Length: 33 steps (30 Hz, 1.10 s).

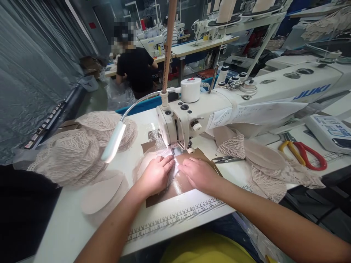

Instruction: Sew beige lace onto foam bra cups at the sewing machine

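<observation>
My left hand [156, 175] lies on a beige lace fabric piece [145, 163] just in front of the needle area of a white sewing machine [192, 113], fingers pressed together on the fabric. My right hand [199, 173] presses the same piece from the right, fingers flat and close together. The fingertips of both hands nearly meet under the presser foot [175, 150], lit brightly by the gooseneck lamp [113, 142]. A brown sheet [175, 188] lies under the work.
A pile of lace cups [79, 149] sits at the left, more lace pieces [263, 164] at the right. Thread snips [226, 159] and red-and-yellow scissors [304, 153] lie right of the machine. A ruler strip [178, 217] runs along the table's front edge. A person in black [135, 69] sits at a far table.
</observation>
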Each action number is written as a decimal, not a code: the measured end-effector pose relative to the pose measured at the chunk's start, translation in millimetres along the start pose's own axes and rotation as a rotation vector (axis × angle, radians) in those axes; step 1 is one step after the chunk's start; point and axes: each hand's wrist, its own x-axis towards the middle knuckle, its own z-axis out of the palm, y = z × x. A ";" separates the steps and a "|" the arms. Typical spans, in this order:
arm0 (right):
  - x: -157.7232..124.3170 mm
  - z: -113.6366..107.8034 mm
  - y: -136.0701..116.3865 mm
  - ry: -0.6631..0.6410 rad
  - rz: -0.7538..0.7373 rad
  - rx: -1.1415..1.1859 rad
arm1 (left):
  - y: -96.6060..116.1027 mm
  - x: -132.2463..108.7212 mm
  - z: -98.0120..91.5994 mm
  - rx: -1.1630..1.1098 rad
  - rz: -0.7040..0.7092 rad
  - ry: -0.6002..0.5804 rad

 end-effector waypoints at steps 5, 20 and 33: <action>14.0 1.1 7.1 0.043 -0.010 -0.036 | -18.3 8.4 3.2 -0.008 0.026 0.005; 15.2 8.7 21.7 0.206 0.003 0.144 | -24.8 0.3 3.9 -0.080 0.046 0.089; 16.4 8.8 21.5 0.216 -0.053 0.107 | -18.3 0.5 10.0 -0.032 0.023 0.013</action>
